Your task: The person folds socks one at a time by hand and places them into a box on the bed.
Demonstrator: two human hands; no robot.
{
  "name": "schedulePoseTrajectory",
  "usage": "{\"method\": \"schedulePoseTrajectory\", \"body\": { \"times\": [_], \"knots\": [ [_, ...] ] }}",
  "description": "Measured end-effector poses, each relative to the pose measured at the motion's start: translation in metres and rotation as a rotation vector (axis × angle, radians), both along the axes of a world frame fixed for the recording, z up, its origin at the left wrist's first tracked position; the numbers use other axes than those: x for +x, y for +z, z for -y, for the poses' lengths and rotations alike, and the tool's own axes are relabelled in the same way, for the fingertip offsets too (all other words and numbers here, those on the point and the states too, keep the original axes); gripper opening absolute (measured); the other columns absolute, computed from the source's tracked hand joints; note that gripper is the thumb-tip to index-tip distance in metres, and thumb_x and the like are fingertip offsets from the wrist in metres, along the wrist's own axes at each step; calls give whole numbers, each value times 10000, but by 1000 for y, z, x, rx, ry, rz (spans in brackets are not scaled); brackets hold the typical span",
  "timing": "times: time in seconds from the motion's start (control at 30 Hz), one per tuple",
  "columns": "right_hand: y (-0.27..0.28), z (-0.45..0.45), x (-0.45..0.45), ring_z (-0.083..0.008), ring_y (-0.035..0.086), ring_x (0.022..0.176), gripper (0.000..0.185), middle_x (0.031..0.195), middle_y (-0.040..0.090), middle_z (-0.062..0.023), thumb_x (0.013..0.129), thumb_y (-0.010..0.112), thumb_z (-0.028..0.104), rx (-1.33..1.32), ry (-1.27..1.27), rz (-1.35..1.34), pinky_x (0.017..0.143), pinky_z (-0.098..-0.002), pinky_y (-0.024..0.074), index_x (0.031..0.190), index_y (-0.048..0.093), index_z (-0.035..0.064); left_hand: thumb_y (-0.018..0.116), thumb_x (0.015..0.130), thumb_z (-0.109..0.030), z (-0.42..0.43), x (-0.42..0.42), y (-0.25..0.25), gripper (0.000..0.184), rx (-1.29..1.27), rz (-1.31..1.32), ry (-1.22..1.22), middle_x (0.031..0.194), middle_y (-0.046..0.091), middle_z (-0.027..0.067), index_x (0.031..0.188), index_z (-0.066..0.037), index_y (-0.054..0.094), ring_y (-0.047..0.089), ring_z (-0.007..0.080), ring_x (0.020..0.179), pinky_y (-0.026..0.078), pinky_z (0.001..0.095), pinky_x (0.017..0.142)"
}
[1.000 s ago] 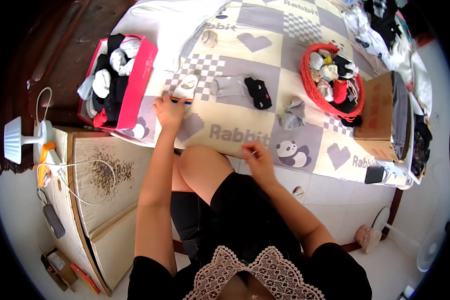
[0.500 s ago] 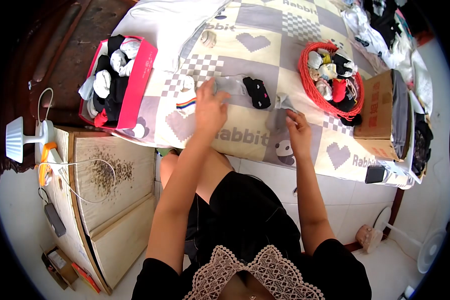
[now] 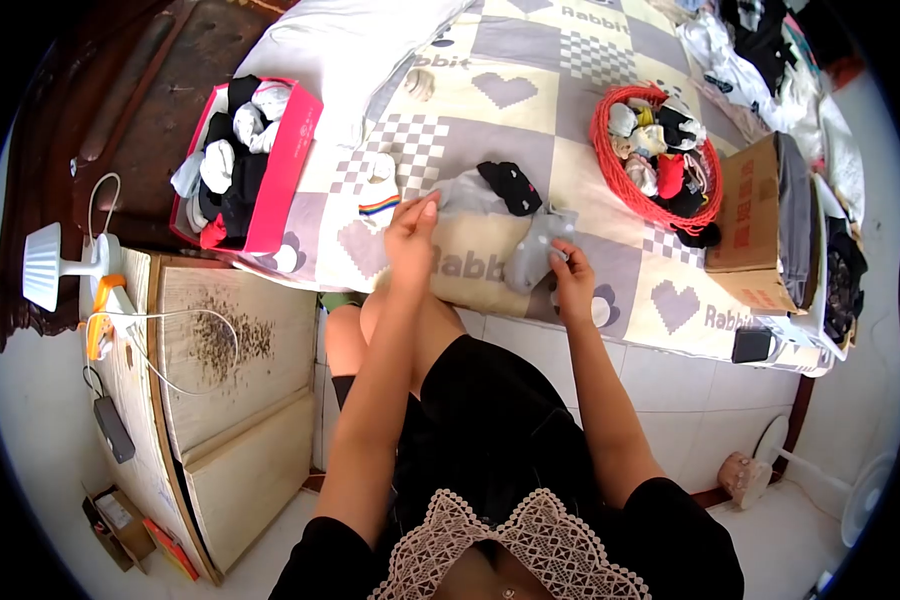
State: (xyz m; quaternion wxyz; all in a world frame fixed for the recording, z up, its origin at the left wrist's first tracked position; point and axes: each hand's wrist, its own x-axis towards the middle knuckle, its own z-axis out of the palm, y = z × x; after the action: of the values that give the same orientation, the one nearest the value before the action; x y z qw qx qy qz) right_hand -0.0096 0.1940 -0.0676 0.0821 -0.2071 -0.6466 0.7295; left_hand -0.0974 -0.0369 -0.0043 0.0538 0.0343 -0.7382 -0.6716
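Observation:
My right hand (image 3: 573,282) pinches a grey sock with pale dots (image 3: 532,252), which hangs just over the bed's near edge area. To the left, my left hand (image 3: 410,238) has thumb and fingers together at the left end of a plain light grey sock (image 3: 475,193). A black sock with small coloured marks (image 3: 508,188) lies against that sock's right end. Just beyond my left hand rests a white sock with a rainbow stripe (image 3: 379,190).
A pink box (image 3: 292,165) of socks stands at the left, a red woven basket (image 3: 602,150) of socks at the right. Beside the basket are a cardboard box (image 3: 745,215) and a phone (image 3: 751,345). A beige rolled bundle (image 3: 420,84) lies farther back on the patterned bedding.
My right hand has drawn the dotted grey sock left and nearer to me, so more of it shows. The fingers of my left hand have closed at the plain grey sock's end.

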Motion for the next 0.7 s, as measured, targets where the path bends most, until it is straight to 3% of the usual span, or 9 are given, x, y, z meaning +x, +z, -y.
{"method": "schedulePoseTrajectory", "body": {
  "times": [0.03,0.13,0.2,0.27,0.37,0.5,0.57,0.63,0.7],
  "knots": [
    [0,0,0,-26,403,593,203,721,503,54,858,596,91,-10,-4,9,508,-182,317,1059,608,72,606,898,-178,3,12,3,236,216,108,47,1033,591,54,1058,-13,659,565,124,831,483,262,764],
    [-1,1,-1,-28,416,593,137,710,508,56,838,576,59,-13,-7,-12,502,-186,320,969,605,83,649,868,-142,6,49,10,143,410,242,145,945,600,29,946,-22,656,558,87,773,470,224,713],
    [-1,-1,-1,-32,426,591,117,705,513,55,825,562,39,-10,-3,-42,498,-190,325,924,598,90,634,828,-23,13,68,10,128,424,244,164,931,579,22,946,-57,600,535,89,759,444,220,666],
    [0,-5,-1,-75,502,641,115,759,556,19,808,533,27,-332,-3,22,533,-203,394,893,580,89,547,777,89,21,83,7,296,445,168,188,943,552,25,1033,-59,548,510,98,787,418,211,663],
    [27,13,4,-96,540,705,110,802,570,2,805,525,37,-491,48,-30,570,-220,423,884,575,96,459,727,145,33,100,11,431,343,222,235,989,537,38,1100,-65,503,498,112,841,403,218,679],
    [47,46,5,-87,552,756,143,858,572,6,806,528,50,-461,236,10,644,-206,424,920,591,107,414,743,145,38,123,37,399,581,224,240,1038,540,56,1073,-48,528,500,117,871,407,228,696],
    [49,57,-3,-63,509,720,135,827,559,24,807,529,53,-352,267,26,622,-193,391,914,596,100,409,757,142,48,141,44,348,713,334,165,909,572,40,1014,-11,586,536,120,791,423,215,674],
    [52,61,-15,-29,444,664,123,801,541,46,809,525,55,-172,262,6,581,-170,333,902,600,83,399,762,144,53,156,47,343,748,352,158,926,582,56,999,-6,596,541,129,795,429,223,682],
    [63,58,-22,-31,449,664,121,802,540,45,809,523,53,-255,240,-62,582,-177,341,902,597,75,391,783,136,62,172,39,317,801,354,129,984,597,96,961,5,618,560,146,832,456,247,729]
  ]
}}
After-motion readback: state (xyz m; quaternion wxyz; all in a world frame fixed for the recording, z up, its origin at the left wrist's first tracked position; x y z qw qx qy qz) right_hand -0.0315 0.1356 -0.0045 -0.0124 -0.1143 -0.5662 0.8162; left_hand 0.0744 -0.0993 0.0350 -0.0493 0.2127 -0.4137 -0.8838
